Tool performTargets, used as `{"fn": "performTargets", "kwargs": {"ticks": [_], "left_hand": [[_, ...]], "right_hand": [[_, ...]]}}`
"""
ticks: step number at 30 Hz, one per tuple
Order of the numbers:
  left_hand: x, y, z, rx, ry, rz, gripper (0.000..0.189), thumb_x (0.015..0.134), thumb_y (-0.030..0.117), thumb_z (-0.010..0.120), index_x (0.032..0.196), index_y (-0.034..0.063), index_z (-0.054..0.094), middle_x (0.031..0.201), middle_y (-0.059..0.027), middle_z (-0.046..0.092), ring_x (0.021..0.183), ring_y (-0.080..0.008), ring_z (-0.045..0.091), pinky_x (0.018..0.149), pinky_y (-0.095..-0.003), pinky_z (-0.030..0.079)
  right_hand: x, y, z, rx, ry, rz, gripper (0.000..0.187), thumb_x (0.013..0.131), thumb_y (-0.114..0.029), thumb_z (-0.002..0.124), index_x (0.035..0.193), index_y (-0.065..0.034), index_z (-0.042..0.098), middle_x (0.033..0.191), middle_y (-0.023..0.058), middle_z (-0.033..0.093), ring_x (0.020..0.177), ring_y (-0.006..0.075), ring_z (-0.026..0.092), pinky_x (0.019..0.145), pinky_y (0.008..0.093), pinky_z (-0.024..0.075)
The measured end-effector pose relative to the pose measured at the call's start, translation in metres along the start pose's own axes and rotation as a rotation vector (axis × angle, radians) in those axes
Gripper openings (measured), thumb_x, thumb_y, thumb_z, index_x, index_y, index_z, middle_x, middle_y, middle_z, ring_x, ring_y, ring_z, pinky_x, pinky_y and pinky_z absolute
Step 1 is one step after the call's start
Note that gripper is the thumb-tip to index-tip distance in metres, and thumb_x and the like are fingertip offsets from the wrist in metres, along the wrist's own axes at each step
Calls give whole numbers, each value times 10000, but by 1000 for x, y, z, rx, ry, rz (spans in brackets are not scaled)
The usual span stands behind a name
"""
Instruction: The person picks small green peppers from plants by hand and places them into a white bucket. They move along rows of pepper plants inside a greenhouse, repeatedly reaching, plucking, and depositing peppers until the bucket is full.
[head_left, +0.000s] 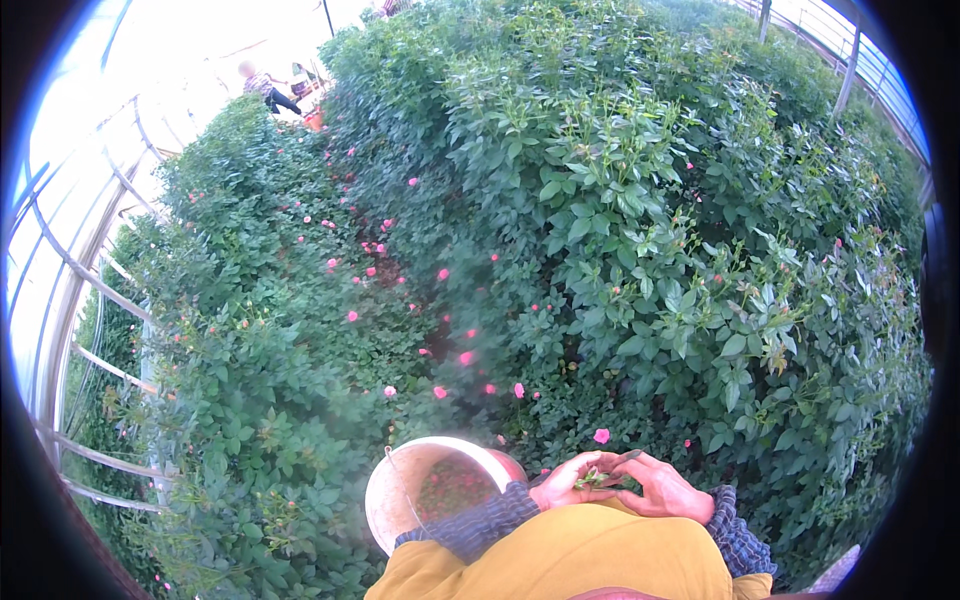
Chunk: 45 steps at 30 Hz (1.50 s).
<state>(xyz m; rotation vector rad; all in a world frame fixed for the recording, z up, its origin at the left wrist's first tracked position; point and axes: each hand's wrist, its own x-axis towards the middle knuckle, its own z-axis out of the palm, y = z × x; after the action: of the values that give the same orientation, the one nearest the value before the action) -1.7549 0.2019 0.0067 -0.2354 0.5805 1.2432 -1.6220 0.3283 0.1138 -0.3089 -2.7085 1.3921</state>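
My left hand (564, 481) is cupped in front of my waist, with several small green rosebuds (592, 478) lying in its curled fingers. From the other side, my right hand (661, 487) reaches across, its fingertips at the left hand's fingertips beside the buds. Whether the right hand pinches a bud is hidden by its own fingers. Beside my left forearm is a whitish bucket (390, 495) with a thin wire handle (403, 486). Small pink and green buds (459, 487) lie inside it; the sleeve covers part of its opening.
Dense rose bushes (630, 187) rise on the right and lower ones (262, 360) on the left. Pink blooms (466, 358) dot the narrow strip between. Curved greenhouse ribs (90, 277) line the left side. A person (261, 84) is far off at upper left, near a reddish container (313, 120).
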Motion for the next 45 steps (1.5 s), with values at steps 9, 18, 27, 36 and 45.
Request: {"fn": "performTargets", "kwargs": {"ticks": [9,18,27,36,45], "left_hand": [[-3,0,-16,-62,-75,-37,243,890,290,511,1035,101,558,808,10,556,691,-131,518,569,-257,412],[-10,-1,-21,-122,-32,11,167,908,261,480,902,97,513,613,46,374,521,-83,349,436,-223,290],[-9,-4,-25,-153,-33,36,169,923,245,462,904,82,505,591,41,352,488,-75,327,385,-209,249],[-18,0,-12,-142,26,27,170,891,245,508,866,77,518,585,38,356,504,-74,344,401,-201,251],[-29,-13,-3,146,-18,165,195,898,254,517,855,65,538,596,31,381,496,-85,380,432,-210,294]], "right_hand": [[-8,-2,7,171,96,338,177,831,-117,571,931,25,605,879,135,630,752,156,607,660,289,492],[-4,5,41,219,-67,314,215,825,-154,565,950,17,605,840,186,634,783,287,630,694,352,486],[-4,8,44,188,-80,303,197,830,-171,553,906,0,614,808,187,623,736,313,623,654,369,482],[-6,8,48,182,-46,213,201,827,-172,558,914,5,597,791,185,608,705,316,605,628,359,470],[-15,10,22,811,-166,424,183,889,-144,546,977,15,566,944,72,586,897,138,551,824,283,439]]}}
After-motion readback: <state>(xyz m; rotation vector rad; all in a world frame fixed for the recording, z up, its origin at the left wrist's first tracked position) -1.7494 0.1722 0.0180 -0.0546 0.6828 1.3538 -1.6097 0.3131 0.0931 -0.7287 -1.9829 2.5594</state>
